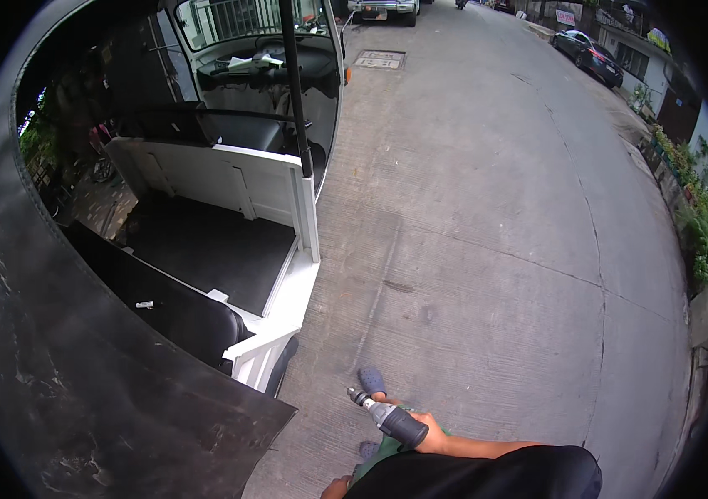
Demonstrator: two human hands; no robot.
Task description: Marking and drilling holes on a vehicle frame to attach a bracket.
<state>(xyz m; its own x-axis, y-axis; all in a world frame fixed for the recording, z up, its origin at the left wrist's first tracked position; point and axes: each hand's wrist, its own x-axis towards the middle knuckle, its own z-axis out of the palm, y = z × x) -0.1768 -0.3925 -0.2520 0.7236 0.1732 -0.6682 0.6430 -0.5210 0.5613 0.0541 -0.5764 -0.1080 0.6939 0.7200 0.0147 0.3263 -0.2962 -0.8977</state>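
Observation:
My right hand grips a cordless drill with a dark body; its chuck points up-left toward the rear corner of a white open vehicle. Only a small part of my left hand shows at the bottom edge, close to the lower corner of a large black curved panel; I cannot tell whether it holds anything. Below the drill is my foot in a blue-grey clog.
The vehicle has a black floor mat, a black seat, white side panels and a black post. A concrete street stretches ahead and right. Parked cars and plants line the far right side.

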